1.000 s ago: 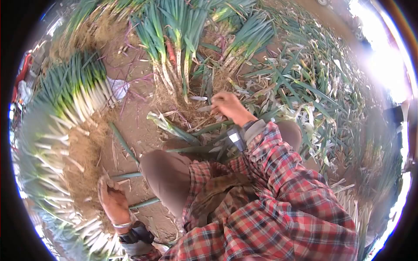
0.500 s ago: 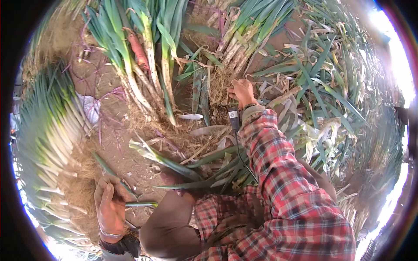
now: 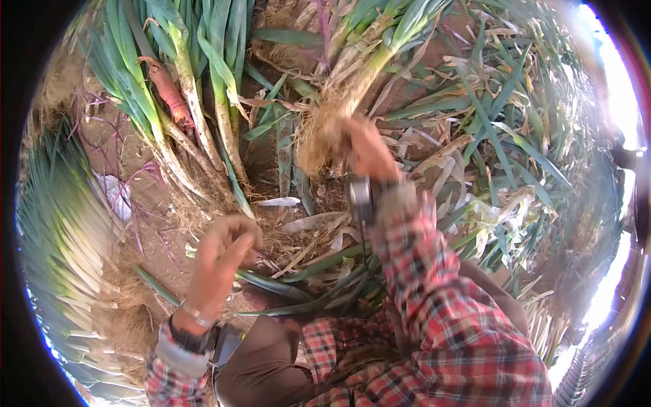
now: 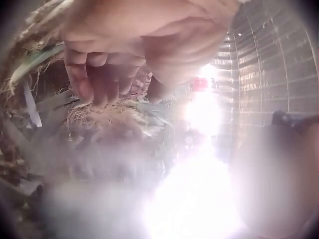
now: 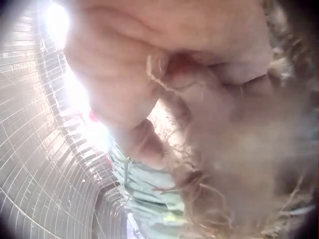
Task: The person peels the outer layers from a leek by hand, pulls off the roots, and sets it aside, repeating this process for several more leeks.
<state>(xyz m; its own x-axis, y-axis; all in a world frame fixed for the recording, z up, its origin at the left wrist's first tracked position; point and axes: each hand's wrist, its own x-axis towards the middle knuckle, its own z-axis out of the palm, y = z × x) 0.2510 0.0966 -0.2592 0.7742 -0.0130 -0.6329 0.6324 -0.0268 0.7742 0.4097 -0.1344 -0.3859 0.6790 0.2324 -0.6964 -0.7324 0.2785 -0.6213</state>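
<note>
My right hand grips a green onion by its root end, at the near end of the upper middle bunch. Brown hairy roots hang beside the fingers, and the right wrist view shows stringy roots under the curled fingers. My left hand is over the ground left of centre, its fingers loosely bent with nothing in them. Just beyond it lie several green onions with soiled white stems. A red-orange wrapped thing rests among them.
Trimmed green onions form a long row at the left, roots inward. Loose leaves and peelings cover the right side. Cut leaves lie before my knees. A white scrap sits near the row.
My right hand has gone forward to the upper middle bunch and taken hold of a green onion by its roots. The left hand has moved from the lower left toward the centre. The view has shifted.
</note>
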